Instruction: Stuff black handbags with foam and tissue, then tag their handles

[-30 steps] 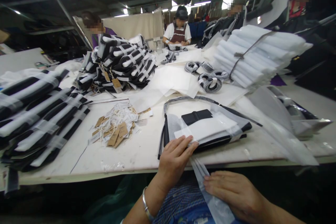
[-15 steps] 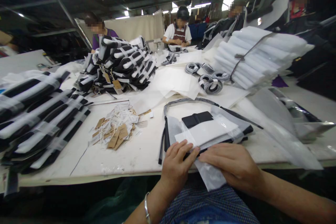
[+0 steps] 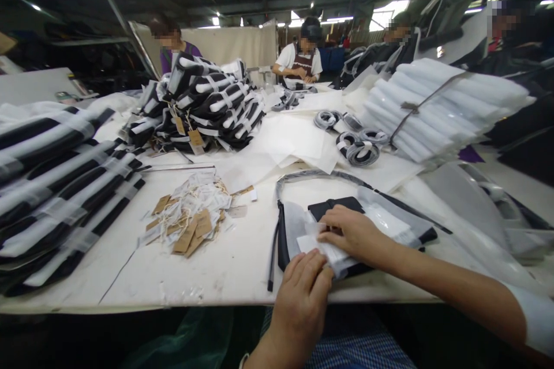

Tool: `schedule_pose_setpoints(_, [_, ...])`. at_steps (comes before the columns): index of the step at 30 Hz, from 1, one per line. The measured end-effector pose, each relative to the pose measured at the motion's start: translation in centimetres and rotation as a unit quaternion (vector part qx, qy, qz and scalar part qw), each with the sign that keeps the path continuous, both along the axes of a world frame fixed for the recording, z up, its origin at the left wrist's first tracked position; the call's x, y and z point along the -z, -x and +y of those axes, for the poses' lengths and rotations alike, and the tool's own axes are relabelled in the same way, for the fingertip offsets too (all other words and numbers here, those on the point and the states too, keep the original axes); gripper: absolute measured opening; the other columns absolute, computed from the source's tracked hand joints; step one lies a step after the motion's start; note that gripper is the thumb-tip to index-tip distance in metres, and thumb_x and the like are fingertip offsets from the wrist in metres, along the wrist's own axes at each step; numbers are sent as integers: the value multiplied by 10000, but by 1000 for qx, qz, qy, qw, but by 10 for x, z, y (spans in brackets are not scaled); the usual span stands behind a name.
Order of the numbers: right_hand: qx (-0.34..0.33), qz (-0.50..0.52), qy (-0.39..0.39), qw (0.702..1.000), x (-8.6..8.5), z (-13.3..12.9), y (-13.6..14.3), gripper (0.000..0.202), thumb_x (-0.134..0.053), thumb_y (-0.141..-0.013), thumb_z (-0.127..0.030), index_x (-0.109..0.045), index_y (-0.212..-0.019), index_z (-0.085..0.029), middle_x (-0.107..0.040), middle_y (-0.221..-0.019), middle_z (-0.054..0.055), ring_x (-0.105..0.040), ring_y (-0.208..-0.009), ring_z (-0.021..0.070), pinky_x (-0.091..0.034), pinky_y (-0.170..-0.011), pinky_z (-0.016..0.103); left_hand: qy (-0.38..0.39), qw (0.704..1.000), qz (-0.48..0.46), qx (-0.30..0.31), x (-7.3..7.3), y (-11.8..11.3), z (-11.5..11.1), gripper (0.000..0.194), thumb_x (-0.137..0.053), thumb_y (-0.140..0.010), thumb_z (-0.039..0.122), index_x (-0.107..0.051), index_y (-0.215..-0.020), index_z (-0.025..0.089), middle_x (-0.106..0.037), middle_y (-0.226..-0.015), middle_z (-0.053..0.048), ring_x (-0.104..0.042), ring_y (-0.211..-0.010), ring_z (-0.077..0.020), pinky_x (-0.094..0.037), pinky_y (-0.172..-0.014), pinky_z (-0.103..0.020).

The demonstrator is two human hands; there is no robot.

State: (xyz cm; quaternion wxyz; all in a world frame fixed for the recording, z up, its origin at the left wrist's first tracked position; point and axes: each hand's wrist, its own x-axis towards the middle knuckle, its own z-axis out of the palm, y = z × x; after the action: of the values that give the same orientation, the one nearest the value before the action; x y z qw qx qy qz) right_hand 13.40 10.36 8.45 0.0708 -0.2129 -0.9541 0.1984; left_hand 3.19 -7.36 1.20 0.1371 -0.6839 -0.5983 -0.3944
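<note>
A black bag (image 3: 283,242) with a long wrapped strap (image 3: 318,176) lies at the table's front edge, partly covered by translucent wrapping and a white sheet (image 3: 381,216). A black flap (image 3: 329,206) shows at its upper middle. My left hand (image 3: 305,294) is closed over the bag's near edge, its bent fingers together and pressing on the white layer. Just above it, my right hand (image 3: 352,236) pinches a translucent strip (image 3: 314,229) and folds it over the sheet. The right fingertips partly hide the strip.
Loose tags (image 3: 190,225) with strings lie left of the bag. Wrapped black-and-white bundles (image 3: 64,184) are stacked at far left, with another pile (image 3: 212,98) behind. Coiled straps (image 3: 357,147) and a tied white stack (image 3: 445,104) stand behind right. A co-worker (image 3: 300,57) sits opposite.
My right hand has moved from the bag's near edge up and over the sheet, bringing the translucent strip along. My left hand remains at the near edge, its fingers now more bent.
</note>
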Motion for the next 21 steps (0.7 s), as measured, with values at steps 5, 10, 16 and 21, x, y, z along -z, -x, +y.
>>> schedule_pose_setpoints(5, [29, -48, 74, 996, 3, 15, 13, 128, -705, -823, -315, -631, -809, -212, -658, -772, -16, -575, -704, 154, -350, -618, 261, 19, 1000, 6, -17, -9, 0, 1, 232, -447, -949, 108, -651, -1045, 161, -640, -1289, -133, -602, -1188, -222, -518, -1010, -371])
schedule_pose_setpoints(10, [48, -39, 99, 993, 5, 23, 22, 239, -721, -804, -303, -559, -962, -227, -644, -732, -54, -557, -634, 130, -307, -576, 245, 64, 995, 75, -29, -14, 0, 3, 256, -406, -933, 84, -630, -1022, 169, -595, -1402, -89, -547, -1292, -246, -537, -1001, -382])
schedule_pose_setpoints(16, [43, 13, 72, 996, 13, 28, 24, 250, -724, -809, -270, -552, -985, -223, -628, -691, -54, -547, -604, 133, -309, -566, 242, 110, 991, 62, -39, -20, -2, 4, 402, -410, -861, 39, -586, -1207, 140, -637, -1350, -76, -593, -1239, -239, -549, -992, -397])
schedule_pose_setpoints(21, [46, 62, 58, 995, 12, 24, 23, 154, -729, -797, -203, -594, -872, -200, -661, -774, -11, -577, -677, 144, -386, -631, 248, 141, 986, 73, -43, -23, -3, 4, 659, -455, -784, 50, -434, -1440, 111, -606, -1386, -95, -595, -1237, -254, -547, -996, -426])
